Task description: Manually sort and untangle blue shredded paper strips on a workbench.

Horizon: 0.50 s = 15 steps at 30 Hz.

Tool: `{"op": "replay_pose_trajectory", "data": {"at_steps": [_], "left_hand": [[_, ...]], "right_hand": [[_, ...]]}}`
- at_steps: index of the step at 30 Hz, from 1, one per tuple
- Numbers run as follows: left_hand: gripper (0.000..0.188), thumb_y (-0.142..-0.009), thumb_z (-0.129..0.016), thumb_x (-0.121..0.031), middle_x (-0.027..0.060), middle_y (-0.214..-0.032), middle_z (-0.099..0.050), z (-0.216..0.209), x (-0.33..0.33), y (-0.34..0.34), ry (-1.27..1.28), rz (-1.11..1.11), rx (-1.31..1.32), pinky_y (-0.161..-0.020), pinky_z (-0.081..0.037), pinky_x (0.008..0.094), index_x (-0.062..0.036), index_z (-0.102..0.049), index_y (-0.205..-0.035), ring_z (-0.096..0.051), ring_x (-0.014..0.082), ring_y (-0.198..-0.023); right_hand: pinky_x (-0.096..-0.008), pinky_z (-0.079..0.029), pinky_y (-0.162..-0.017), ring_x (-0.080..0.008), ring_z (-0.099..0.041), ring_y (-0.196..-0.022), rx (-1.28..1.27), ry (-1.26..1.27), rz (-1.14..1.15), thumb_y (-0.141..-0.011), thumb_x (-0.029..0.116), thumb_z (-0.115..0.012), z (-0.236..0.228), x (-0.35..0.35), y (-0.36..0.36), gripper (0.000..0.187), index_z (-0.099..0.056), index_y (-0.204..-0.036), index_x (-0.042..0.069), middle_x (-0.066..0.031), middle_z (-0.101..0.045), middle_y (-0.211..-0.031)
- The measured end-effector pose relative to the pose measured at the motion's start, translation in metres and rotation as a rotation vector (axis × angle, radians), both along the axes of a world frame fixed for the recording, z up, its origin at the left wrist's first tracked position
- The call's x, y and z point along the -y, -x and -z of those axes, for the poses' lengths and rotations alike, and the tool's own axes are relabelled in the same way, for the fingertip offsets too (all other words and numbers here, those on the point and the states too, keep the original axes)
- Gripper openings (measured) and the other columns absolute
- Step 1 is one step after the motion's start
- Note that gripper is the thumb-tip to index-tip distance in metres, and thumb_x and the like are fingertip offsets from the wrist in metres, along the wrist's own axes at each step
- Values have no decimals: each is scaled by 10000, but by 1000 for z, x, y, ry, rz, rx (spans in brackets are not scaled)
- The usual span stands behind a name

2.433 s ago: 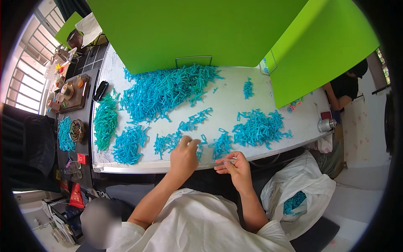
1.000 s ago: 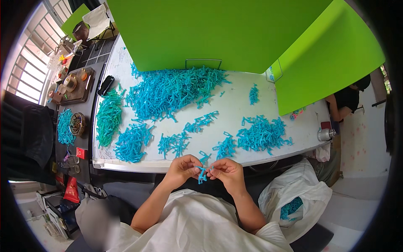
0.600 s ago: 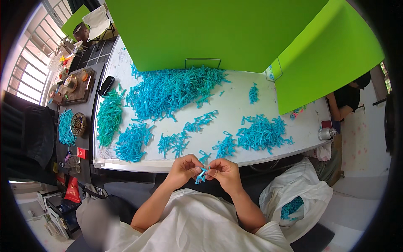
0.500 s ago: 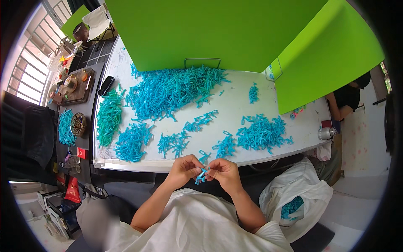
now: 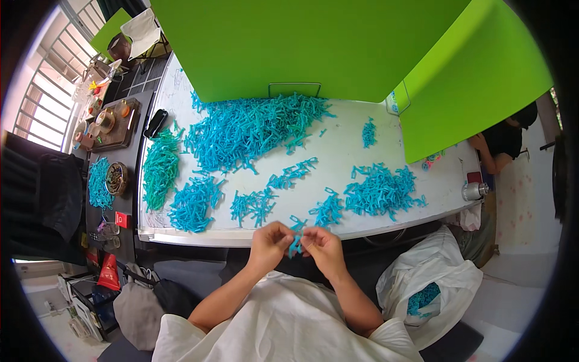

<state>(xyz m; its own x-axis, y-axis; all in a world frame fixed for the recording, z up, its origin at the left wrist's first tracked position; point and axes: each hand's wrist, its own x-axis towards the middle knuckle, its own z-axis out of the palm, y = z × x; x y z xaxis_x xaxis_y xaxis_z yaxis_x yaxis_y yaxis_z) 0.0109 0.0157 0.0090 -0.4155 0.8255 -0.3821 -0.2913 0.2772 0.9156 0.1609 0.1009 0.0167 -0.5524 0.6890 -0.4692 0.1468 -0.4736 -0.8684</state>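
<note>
Left hand (image 5: pixel 269 238) and right hand (image 5: pixel 321 244) meet just off the white surface (image 5: pixel 338 148), fingers of both pinching one small blue piece (image 5: pixel 295 243). Advisable: keep pinches close together near the piece's middle (small, likely slippery), away from the loose blue piles (image 5: pixel 380 190).

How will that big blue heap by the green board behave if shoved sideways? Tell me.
The big blue heap would probably spread rather than slide whole: it is many loose small pieces. They look light, likely plastic. Strays already dot the white table, so some may scatter.

two hands (image 5: pixel 297 244), one white table (image 5: pixel 338 151), two green boards (image 5: pixel 301 42), one white bag (image 5: pixel 431 283)
</note>
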Motion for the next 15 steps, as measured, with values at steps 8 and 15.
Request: {"op": "replay_pose_trajectory", "data": {"at_steps": [8,15], "left_hand": [[198,-804,-739,-60,136,-945,-662,-5,-32,16,38,22,-922,-661,-523,401,-56,-731,-1002,-663,298,-756],[90,-810,-731,-69,134,-887,-600,18,-31,62,44,-106,-1379,-664,-498,446,-81,-655,-856,-627,341,-812]], "right_hand": [[-202,-452,-512,-35,-573,-640,81,-155,80,-925,95,-709,2,4,-13,176,-656,-1075,19,-4,-659,-821],[-191,-451,-520,-41,-579,-637,91,-142,89,-938,81,-692,8,10,-18,113,-668,-1031,21,-2,-663,-819]]}}
